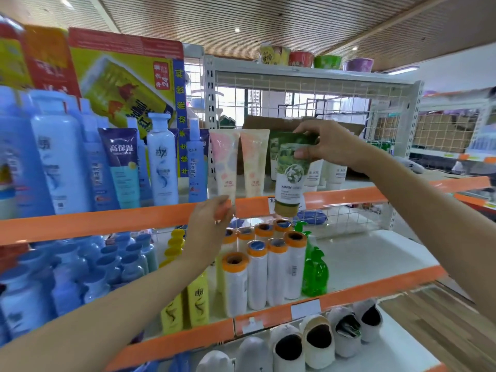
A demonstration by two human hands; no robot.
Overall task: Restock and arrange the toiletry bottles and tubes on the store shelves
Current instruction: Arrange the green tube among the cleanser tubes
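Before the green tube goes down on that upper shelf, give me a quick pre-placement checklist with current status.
1. Grip on green tube: ok, the right hand pinches its crimped top end, cap hanging down.
2. Tube clear of the shelf lip: not ok, its cap hangs in front of and below the orange edge.
3. Landing spot right of the pink tubes: cannot tell, the held tube hides it.
4. Left hand out of the way: ok, it rests at the orange edge below the pink tubes.
5. Neighbouring pink tubes upright: ok.
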